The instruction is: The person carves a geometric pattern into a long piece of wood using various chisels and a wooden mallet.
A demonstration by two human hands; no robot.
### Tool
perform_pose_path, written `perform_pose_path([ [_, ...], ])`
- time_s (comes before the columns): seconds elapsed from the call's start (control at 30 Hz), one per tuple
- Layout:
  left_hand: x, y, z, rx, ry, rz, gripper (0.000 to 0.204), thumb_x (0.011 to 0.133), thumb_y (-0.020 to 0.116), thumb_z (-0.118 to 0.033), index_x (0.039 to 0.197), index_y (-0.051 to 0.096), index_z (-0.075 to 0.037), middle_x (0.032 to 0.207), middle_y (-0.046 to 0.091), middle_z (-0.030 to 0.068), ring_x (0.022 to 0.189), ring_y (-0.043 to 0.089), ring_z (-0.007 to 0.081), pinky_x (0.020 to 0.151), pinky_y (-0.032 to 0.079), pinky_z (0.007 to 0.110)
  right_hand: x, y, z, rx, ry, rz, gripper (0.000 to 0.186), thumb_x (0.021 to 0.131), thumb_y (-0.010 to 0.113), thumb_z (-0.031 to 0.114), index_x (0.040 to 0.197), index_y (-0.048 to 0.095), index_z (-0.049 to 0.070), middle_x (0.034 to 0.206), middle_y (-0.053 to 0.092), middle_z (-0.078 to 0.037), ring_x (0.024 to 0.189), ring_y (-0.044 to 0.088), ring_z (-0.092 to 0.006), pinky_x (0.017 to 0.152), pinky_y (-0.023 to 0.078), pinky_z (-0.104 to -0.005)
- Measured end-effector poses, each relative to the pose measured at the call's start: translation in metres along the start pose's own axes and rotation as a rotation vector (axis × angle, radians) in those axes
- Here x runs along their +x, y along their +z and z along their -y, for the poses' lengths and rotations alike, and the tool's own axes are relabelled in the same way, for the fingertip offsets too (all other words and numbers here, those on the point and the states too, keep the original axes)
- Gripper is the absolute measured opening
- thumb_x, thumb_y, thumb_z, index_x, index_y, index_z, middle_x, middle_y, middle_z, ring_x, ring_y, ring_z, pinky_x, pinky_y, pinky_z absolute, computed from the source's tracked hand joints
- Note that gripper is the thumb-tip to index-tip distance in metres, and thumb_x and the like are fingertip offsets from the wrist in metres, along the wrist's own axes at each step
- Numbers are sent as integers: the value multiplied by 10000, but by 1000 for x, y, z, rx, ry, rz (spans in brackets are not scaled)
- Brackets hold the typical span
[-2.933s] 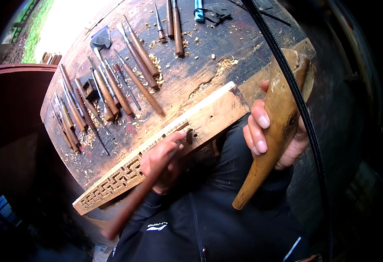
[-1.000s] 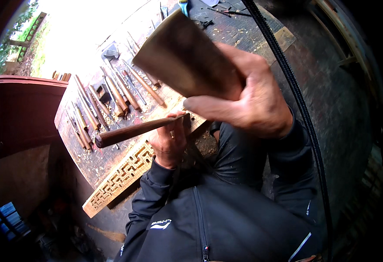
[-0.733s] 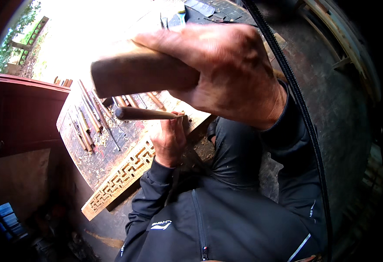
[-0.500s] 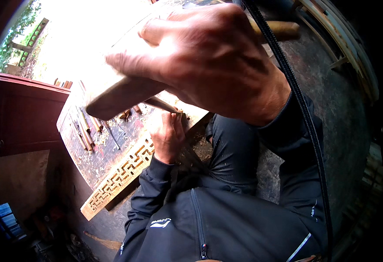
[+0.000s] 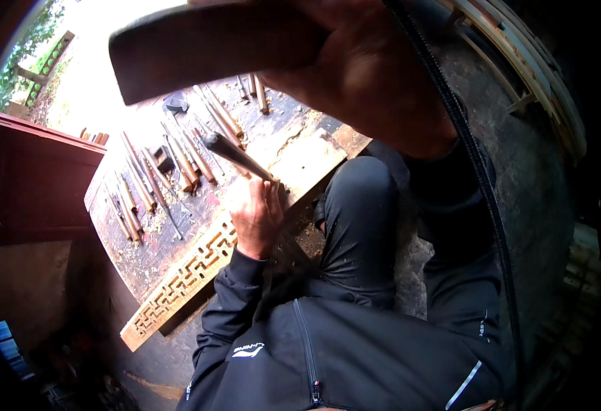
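Observation:
My left hand is closed around a chisel, which stands tilted over a long pale wooden board. The chisel's tip is hidden behind my fingers. Carved openwork in a stepped pattern runs along the board's near-left part, up to my left hand. High in the view, close to the camera, my right hand grips a dark wooden mallet. The mallet is apart from the chisel and covers part of the far bench. The fingers of my right hand are partly cut off by the upper edge and in shadow.
Several carving tools with wooden handles lie in rows on the worn workbench, among shavings. A dark red panel stands at the left. My knee is beside the board. Curved wooden pieces lean at the far right.
My right hand has risen with the mallet, away from the chisel, uncovering more tools on the bench. My left hand stays on the chisel; the view has shifted slightly.

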State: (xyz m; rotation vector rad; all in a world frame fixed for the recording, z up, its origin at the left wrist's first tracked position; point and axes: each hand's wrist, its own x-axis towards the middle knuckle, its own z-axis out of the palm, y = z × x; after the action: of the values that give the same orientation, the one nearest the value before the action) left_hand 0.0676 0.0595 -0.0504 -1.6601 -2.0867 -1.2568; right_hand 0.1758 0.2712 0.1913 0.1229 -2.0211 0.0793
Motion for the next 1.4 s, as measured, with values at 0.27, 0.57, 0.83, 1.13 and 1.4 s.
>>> perform_pose_path([
  [0.27,-15,-15,2,-305,-186,-98,212,995,779,19,1165,654,-3,956,808,135,846,787,203,741,613,356,-31,1,23,-536,104,185,521,853,847,85,1357,776,197,1120,792,-98,948,777,-308,850,629,-417],
  [0.57,-30,-55,11,-1076,-898,-223,317,1060,665,50,1327,533,-61,1079,755,65,794,622,42,629,468,185,-146,52,36,-363,676,286,692,755,925,52,1414,744,164,1220,786,-122,1074,777,-356,922,621,-443],
  [0.83,-13,-50,3,-1081,-876,-219,177,1112,615,-5,1265,527,-17,1063,723,122,808,695,137,722,645,306,-146,56,35,-193,724,338,724,743,918,-38,1426,730,108,1268,790,-164,1139,786,-366,978,617,-404],
  [1.13,-17,-26,6,-774,-596,-34,284,1111,634,14,1371,522,37,1255,785,175,1112,752,186,988,569,306,-144,58,30,-130,757,386,715,741,916,-62,1417,726,69,1280,796,-184,1175,793,-342,997,620,-392],
  [1.4,-22,-23,4,-726,-561,-74,339,1023,756,52,1285,541,40,1124,795,169,1066,815,281,899,621,351,-143,56,31,-91,785,397,709,730,912,-63,1402,725,58,1273,796,-184,1163,795,-345,986,621,-397],
])
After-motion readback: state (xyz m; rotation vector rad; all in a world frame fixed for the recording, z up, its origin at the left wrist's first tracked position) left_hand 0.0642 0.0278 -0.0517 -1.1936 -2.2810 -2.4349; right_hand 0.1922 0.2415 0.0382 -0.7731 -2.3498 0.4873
